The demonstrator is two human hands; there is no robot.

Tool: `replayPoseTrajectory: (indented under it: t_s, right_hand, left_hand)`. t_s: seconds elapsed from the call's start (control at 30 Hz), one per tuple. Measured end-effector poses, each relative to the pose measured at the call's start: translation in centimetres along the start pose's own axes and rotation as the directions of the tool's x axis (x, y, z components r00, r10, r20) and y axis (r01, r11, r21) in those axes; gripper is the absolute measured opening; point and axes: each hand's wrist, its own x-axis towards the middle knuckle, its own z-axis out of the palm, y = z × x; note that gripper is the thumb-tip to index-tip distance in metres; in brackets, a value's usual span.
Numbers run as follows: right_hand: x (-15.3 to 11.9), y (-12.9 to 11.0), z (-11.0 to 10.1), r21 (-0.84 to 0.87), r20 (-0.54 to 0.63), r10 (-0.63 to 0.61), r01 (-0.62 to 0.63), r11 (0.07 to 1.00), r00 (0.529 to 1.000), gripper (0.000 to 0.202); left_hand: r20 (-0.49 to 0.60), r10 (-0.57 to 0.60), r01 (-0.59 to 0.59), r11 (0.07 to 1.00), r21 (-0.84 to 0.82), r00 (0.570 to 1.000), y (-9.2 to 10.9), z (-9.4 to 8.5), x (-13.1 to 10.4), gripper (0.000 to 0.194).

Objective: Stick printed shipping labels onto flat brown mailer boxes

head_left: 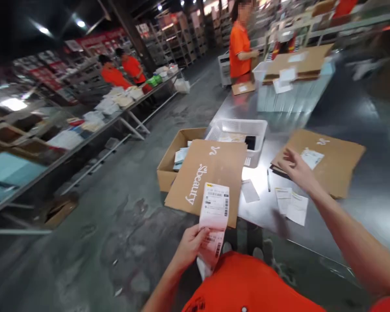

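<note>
My left hand (191, 245) grips a strip of printed shipping labels (215, 203), whose upper end overlaps a flat brown cardboard piece (188, 180) with white lettering. My right hand (294, 167) is raised at the left edge of a stack of flat cardboard (336, 160), its fingers apart and bent, with nothing visible in them. A small white paper (312, 158) lies on that stack. Below the stack, printed slips (297, 208) rest on the shiny metal table (263, 219), with a pen (268, 180) and another slip (250, 191) beside them.
A white plastic basket (256, 160) and an open carton (165, 175) stand behind the lettered cardboard. Farther back are a large bin (284, 99) topped with cardboard and a person in orange (239, 47). Two more people work at a long table (117, 119) on the left.
</note>
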Motion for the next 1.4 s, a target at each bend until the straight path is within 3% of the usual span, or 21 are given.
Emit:
replayPoseTrajectory:
  t_s: [0.03, 0.1, 0.17, 0.2, 0.3, 0.37, 0.4, 0.5, 0.6, 0.67, 0.8, 0.93, 1.0, 1.07, 1.17, 1.23, 1.27, 1.3, 1.33, 1.37, 1.4]
  right_hand:
    - [-0.7, -2.4, 3.6, 0.125, 0.233, -0.009, -0.021, 0.992, 0.972, 0.049]
    - [-2.8, -6.8, 9.9, 0.262, 0.627, -0.121, -0.062, 0.963, 0.770, 0.051]
    - [-5.0, -9.7, 14.1, 0.274, 0.772, -0.160, -0.095, 0.957, 0.615, 0.037]
    - [-5.8, -10.5, 15.5, 0.260, 0.788, -0.154, -0.096, 0.961, 0.596, 0.032]
    - [-7.4, -11.2, 18.1, 0.234, 0.755, -0.147, -0.053, 0.971, 0.639, 0.033]
    - [-8.1, -11.4, 19.0, 0.230, 0.732, -0.171, -0.002, 0.973, 0.659, 0.031]
    - [-8.4, -11.6, 19.4, 0.225, 0.721, -0.190, 0.035, 0.974, 0.667, 0.031]
    - [-9.6, -12.2, 20.5, 0.179, 0.663, -0.289, 0.229, 0.957, 0.691, 0.030]
    - [-9.8, -11.8, 21.4, 0.085, 0.629, -0.363, 0.404, 0.911, 0.688, 0.034]
    - [-8.3, -10.9, 22.1, 0.014, 0.620, -0.348, 0.434, 0.901, 0.703, 0.036]
    - [-1.8, -8.6, 23.2, -0.290, 0.480, -0.252, 0.423, 0.858, 0.840, 0.032]
    - [3.7, -7.7, 23.6, -0.641, 0.540, -0.168, 0.532, 0.554, 0.825, 0.044]
    - [4.5, -7.7, 23.8, -0.723, 0.514, -0.152, 0.522, 0.453, 0.844, 0.055]
    - [3.9, -7.8, 24.8, -0.739, 0.466, -0.202, 0.505, 0.447, 0.861, 0.055]
    - [0.2, -8.0, 27.4, -0.665, 0.498, -0.283, 0.571, 0.482, 0.820, 0.053]
    - [-3.4, -8.0, 28.7, -0.570, 0.585, -0.339, 0.670, 0.476, 0.737, 0.062]
    - [-5.2, -7.9, 28.9, -0.490, 0.644, -0.379, 0.739, 0.462, 0.664, 0.065]
    - [-6.6, -7.6, 28.5, -0.402, 0.693, -0.418, 0.796, 0.452, 0.587, 0.064]
    - [-7.7, -7.2, 27.6, -0.348, 0.708, -0.443, 0.818, 0.458, 0.550, 0.060]
    - [-8.3, -6.6, 26.2, -0.363, 0.679, -0.442, 0.792, 0.492, 0.586, 0.056]
    - [-8.5, -5.9, 24.2, -0.446, 0.595, -0.402, 0.702, 0.556, 0.696, 0.054]
  left_hand:
    - [0.000, 0.005, -0.005, 1.000, 0.001, 1.000, -0.1, 0.0, 0.0, 0.053]
    - [-0.001, 0.002, -0.002, 0.999, -0.034, 1.000, -0.6, -0.3, 0.1, 0.053]
    - [0.021, -0.023, 0.025, 0.993, -0.112, 1.000, -1.3, -1.4, 0.2, 0.052]
    - [0.034, -0.030, 0.036, 0.985, -0.171, 0.999, -1.6, -2.0, 0.2, 0.055]
    - [-0.005, -0.023, 0.020, 0.933, -0.360, 1.000, -1.9, -4.2, 0.3, 0.093]
    - [-0.112, -0.013, -0.035, 0.912, -0.409, 0.994, -1.4, -5.3, 1.0, 0.104]
    - [-0.164, -0.013, -0.054, 0.916, -0.398, 0.986, -1.1, -5.7, 1.5, 0.095]
    - [-0.244, -0.030, -0.054, 0.942, -0.332, 0.969, -0.3, -5.9, 3.6, 0.037]
    - [-0.252, -0.044, -0.033, 0.955, -0.294, 0.967, -0.5, -5.9, 5.4, 0.032]
    - [-0.243, -0.051, -0.017, 0.963, -0.268, 0.969, -1.5, -6.3, 6.2, 0.037]
    - [-0.132, -0.172, 0.132, 0.954, -0.269, 0.976, -5.3, -8.2, 6.2, 0.038]
    - [0.005, -0.368, 0.360, 0.906, -0.221, 0.930, -10.4, -10.5, 3.6, 0.042]
    - [-0.033, -0.385, 0.366, 0.897, -0.246, 0.922, -12.2, -11.8, 2.5, 0.044]
    - [-0.226, -0.323, 0.240, 0.914, -0.328, 0.919, -12.8, -13.1, 2.4, 0.047]
    - [-0.482, -0.200, 0.034, 0.943, -0.331, 0.853, -12.0, -14.6, 4.5, 0.053]
    - [-0.472, -0.149, 0.020, 0.964, -0.267, 0.869, -10.9, -15.1, 6.2, 0.055]
    - [-0.446, -0.128, 0.026, 0.973, -0.230, 0.886, -10.5, -15.1, 6.8, 0.054]
    - [-0.424, -0.109, 0.028, 0.981, -0.193, 0.899, -10.0, -14.9, 7.0, 0.053]
    - [-0.415, -0.090, 0.026, 0.987, -0.158, 0.905, -9.7, -14.5, 6.9, 0.051]
    - [-0.407, -0.072, 0.022, 0.992, -0.127, 0.911, -9.5, -14.0, 6.6, 0.049]
    - [-0.392, -0.065, 0.022, 0.993, -0.113, 0.918, -9.3, -13.2, 6.0, 0.048]
